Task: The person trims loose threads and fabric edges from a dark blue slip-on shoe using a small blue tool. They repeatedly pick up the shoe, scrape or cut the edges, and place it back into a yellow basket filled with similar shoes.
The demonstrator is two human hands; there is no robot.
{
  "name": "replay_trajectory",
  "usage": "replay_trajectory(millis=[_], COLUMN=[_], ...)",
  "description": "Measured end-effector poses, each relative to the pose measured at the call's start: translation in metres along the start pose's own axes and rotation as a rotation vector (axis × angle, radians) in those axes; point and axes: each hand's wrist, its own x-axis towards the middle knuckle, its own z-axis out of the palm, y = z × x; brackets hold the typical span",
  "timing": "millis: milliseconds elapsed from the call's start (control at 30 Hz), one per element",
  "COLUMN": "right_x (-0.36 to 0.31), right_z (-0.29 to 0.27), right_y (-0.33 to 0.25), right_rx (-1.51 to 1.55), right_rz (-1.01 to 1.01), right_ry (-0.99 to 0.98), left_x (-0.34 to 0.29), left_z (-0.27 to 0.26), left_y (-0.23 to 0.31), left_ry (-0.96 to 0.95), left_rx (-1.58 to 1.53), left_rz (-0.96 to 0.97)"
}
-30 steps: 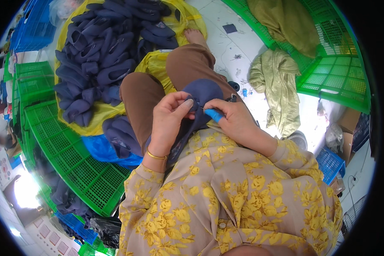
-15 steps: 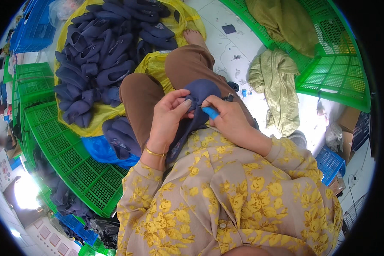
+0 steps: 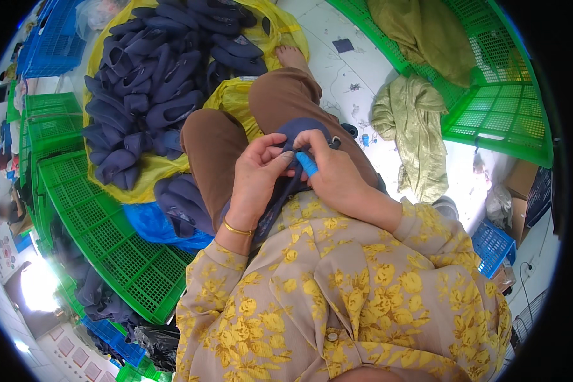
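A navy fabric slip-on shoe [image 3: 290,127] rests over my lap, its rounded end up and its rest trailing toward my waist. My left hand [image 3: 253,175] pinches its edge between thumb and fingers. Against it, my right hand [image 3: 340,181] is closed on the same edge, with blue tape [image 3: 307,164] wrapped round a digit. Both hands' tips almost meet, and whatever small thing may lie between them is hidden.
A heap of similar navy shoes [image 3: 149,83] lies on a yellow sack [image 3: 277,22] ahead to the left. Green crates [image 3: 108,235] stand at left and a green crate [image 3: 509,118] at far right. An olive cloth [image 3: 410,121] lies on the floor.
My right hand has shifted slightly left and its fingers have come up over the shoe's edge, closer to my left fingertips. My left hand stays nearly in place, still pinching.
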Motion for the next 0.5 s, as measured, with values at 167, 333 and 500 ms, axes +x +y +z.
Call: replay_trajectory(millis=[167, 333, 500], right_x=[0.008, 0.005, 0.015], right_z=[-0.005, -0.011, -0.012], right_y=[0.001, -0.005, -0.011], right_rx=[-0.265, -0.473, -0.599], right_rz=[-0.190, -0.264, -0.555], right_ry=[-0.037, -0.033, 0.026], left_x=[0.000, -0.004, 0.000], left_z=[-0.001, 0.001, -0.005], left_y=[-0.003, 0.004, -0.011], left_ry=[0.008, 0.008, -0.016], left_rx=[0.023, -0.004, 0.046], left_rz=[0.032, 0.026, 0.091])
